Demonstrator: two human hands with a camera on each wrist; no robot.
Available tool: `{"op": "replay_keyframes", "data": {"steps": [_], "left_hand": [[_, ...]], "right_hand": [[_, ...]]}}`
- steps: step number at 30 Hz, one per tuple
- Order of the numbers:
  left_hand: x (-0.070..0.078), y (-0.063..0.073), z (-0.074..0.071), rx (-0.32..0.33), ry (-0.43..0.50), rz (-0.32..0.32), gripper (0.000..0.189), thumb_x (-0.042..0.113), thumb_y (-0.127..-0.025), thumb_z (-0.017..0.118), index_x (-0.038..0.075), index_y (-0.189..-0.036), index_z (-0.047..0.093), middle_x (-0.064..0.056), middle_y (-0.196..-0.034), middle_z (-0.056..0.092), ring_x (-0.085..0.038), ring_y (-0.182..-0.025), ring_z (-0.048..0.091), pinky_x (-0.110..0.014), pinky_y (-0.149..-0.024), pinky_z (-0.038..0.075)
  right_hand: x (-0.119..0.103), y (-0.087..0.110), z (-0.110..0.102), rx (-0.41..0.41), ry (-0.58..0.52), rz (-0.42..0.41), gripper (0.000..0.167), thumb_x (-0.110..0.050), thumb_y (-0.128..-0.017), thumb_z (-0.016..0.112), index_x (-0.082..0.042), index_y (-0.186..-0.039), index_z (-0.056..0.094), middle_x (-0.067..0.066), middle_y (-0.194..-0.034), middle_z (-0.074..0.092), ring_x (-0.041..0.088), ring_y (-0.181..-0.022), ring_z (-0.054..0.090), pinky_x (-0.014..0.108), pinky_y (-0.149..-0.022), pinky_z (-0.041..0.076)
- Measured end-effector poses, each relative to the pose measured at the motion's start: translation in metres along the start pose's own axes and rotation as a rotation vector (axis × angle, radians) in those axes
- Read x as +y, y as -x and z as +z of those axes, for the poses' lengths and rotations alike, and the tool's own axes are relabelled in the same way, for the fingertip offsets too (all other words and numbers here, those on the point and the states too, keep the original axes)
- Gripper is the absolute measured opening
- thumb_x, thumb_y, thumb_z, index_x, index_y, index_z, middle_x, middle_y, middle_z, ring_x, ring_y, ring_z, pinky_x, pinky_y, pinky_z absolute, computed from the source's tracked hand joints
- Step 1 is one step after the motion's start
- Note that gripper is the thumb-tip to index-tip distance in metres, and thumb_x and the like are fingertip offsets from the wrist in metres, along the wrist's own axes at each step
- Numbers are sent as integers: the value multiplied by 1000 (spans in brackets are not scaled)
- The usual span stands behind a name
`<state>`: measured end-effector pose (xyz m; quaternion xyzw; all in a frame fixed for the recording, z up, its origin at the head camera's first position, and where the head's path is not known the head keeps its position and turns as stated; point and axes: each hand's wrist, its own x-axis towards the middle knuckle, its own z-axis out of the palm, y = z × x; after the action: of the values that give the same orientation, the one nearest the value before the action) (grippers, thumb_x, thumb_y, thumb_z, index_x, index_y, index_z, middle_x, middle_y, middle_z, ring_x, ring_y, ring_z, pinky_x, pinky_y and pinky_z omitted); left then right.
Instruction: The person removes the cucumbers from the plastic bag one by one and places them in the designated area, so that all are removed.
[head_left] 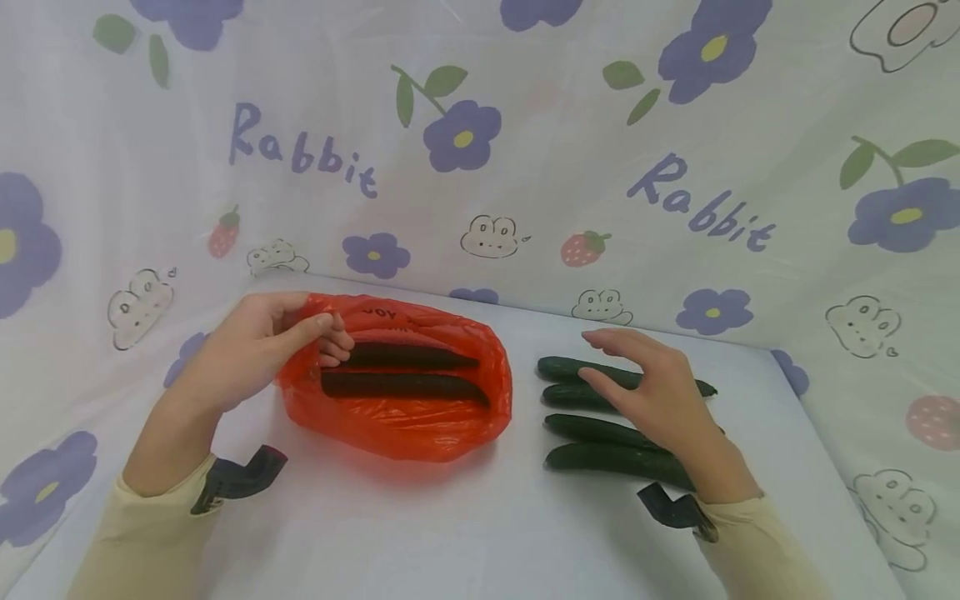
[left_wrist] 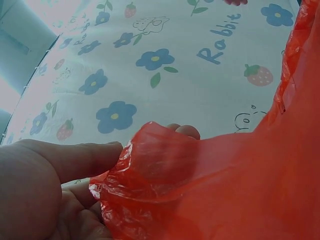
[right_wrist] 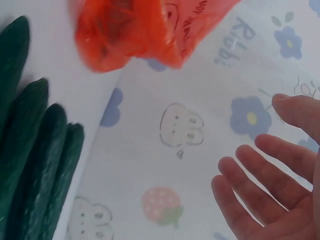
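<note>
A red plastic bag (head_left: 420, 433) lies with its mouth spread toward me, and two cucumbers (head_left: 405, 386) show inside it. My left hand (head_left: 262, 337) pinches the bag's left rim between thumb and fingers; in the left wrist view the crinkled red film (left_wrist: 150, 175) runs between them. Over the cucumbers on the right hovers my right hand (head_left: 652, 379), thumb and fingers spread and holding nothing. Several dark green cucumbers (head_left: 592, 427) lie side by side beneath it, partly hidden by the hand and wrist. The right wrist view shows the same relaxed fingers (right_wrist: 265, 185) apart from the cucumbers (right_wrist: 30, 150).
Bag and loose cucumbers share a white tabletop (head_left: 450, 533), with a gap between them. A white curtain (head_left: 540, 167) printed with flowers, rabbits and strawberries hangs behind the table's far edge and along both sides. Dark straps (head_left: 240, 475) circle both wrists.
</note>
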<state>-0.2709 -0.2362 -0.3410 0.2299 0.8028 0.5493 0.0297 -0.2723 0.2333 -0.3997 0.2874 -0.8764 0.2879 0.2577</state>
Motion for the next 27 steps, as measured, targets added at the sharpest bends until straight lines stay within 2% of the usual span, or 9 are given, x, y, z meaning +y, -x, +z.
{"op": "replay_keyframes", "data": {"steps": [5, 7, 13, 18, 27], "left_hand": [[1, 3, 2, 9, -8, -10, 20, 12, -111, 64, -6, -117, 71, -18, -104, 77, -27, -95, 78, -32, -87, 64], [2, 4, 3, 11, -11, -10, 21, 12, -111, 64, -6, -118, 71, -18, -104, 77, -27, -96, 78, -31, -87, 64], [2, 7, 6, 9, -18, -11, 21, 13, -111, 63, -6, -118, 71, -17, -105, 77, -27, -96, 78, -31, -88, 64], [3, 10, 8, 11, -27, -24, 22, 14, -112, 63, -5, -119, 71, -17, -106, 77, -27, -96, 78, -30, -88, 63], [3, 16, 13, 18, -28, -14, 22, 13, -112, 63, -6, -119, 71, -17, -105, 77, -27, -96, 78, -30, -88, 64]], "right_hand": [[-6, -10, 8, -53, 3, 30, 46, -13, -90, 91, -10, -134, 76, 4, -130, 76, 25, -114, 74, 48, -102, 59], [-7, -13, 11, -71, 0, 42, 45, -15, -92, 90, -10, -134, 76, 5, -130, 76, 25, -115, 73, 52, -102, 58], [-13, -19, 16, -126, -12, 80, 45, -22, -95, 88, -11, -136, 75, 5, -132, 75, 27, -117, 73, 54, -102, 58], [-19, -28, 23, -163, -20, 75, 46, -25, -96, 87, -12, -138, 75, 5, -133, 75, 27, -118, 72, 54, -101, 59], [-33, -38, 36, -213, -48, 70, 46, -22, -96, 86, -13, -140, 73, 6, -136, 73, 29, -118, 72, 50, -95, 63]]}}
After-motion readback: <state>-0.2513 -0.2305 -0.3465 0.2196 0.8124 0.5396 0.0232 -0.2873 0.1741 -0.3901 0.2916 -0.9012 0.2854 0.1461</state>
